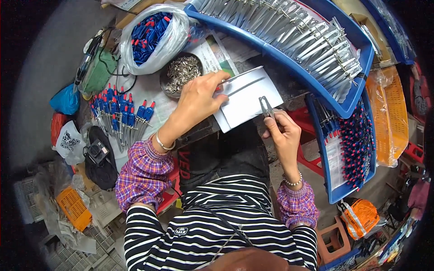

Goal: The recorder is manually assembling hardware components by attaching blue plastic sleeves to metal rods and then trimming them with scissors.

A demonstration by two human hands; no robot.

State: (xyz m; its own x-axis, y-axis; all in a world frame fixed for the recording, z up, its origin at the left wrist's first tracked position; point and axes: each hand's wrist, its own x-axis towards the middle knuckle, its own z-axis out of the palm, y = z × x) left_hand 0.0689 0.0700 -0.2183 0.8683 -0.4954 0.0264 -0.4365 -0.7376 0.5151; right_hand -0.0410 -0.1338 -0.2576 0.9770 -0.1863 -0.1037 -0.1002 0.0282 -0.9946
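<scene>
Head view: left hand pinches thin metal strip over white sheet; right hand grips small metal clip; clear bag of blue parts upper left.

My left hand and right hand work over a white card at the bench's near edge, the only open patch. Beyond my left hand, a dark bowl of metal bits and a plastic bag of blue parts block the way. To the left, blue-handled tools crowd the bench. A long blue tray walls the far side; another blue tray hems in the right.
</scene>
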